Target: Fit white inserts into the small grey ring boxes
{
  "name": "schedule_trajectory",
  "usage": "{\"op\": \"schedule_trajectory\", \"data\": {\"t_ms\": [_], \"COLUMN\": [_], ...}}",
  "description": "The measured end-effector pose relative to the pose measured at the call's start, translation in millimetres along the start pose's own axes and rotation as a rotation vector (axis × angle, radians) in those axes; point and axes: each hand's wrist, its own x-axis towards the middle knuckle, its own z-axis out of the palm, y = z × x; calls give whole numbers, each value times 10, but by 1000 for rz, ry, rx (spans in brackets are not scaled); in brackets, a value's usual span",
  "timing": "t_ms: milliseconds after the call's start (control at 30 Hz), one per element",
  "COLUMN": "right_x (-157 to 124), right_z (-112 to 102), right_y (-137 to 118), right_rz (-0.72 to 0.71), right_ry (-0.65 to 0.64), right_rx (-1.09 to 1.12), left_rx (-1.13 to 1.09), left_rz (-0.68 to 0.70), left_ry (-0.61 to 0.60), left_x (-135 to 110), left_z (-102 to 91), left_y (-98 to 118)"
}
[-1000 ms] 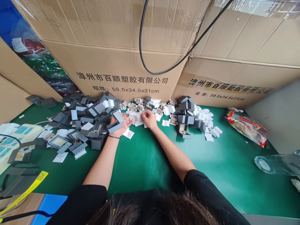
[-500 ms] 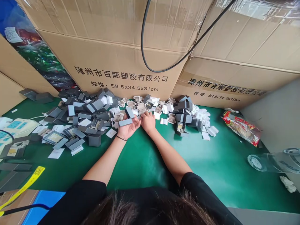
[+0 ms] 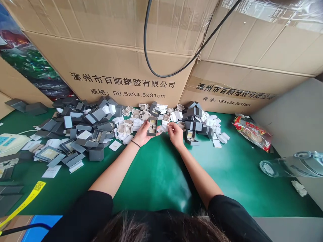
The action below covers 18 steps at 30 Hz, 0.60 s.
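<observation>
My left hand is wrapped round a small dark grey box, its open side facing me and its pale inside showing. Just to the right, my right hand pinches a small white folded card piece between thumb and finger, close beside the box. Behind both hands lie loose beige and white inserts. A large heap of dark grey boxes spreads to the left, several of them open. To the right, an open grey box stands by more white card pieces.
Tall cardboard cartons wall off the back, with a black cable hanging before them. At right are a red snack packet and a clear bottle on its side. A power strip and a yellow strap lie left.
The box has turned so its open inside faces me. My right hand has moved right, away from the left, with a white card piece in its fingers. The view has shifted slightly.
</observation>
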Motion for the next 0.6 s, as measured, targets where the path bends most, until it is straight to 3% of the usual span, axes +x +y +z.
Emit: {"op": "schedule_trajectory", "data": {"t_ms": [100, 200, 400, 600], "right_x": [106, 193, 89, 8], "right_z": [-97, -70, 200, 175], "right_y": [-168, -239, 41, 92], "right_rz": [-140, -205, -192, -187], "right_ry": [2, -42, 70, 63], "right_rx": [-42, -38, -77, -28], "left_rx": [13, 15, 130, 133], "left_rz": [25, 6, -57, -79], "left_ry": [19, 9, 24, 30], "left_x": [198, 232, 57, 75], "left_z": [67, 92, 91, 81], "left_y": [-83, -107, -89, -122]}}
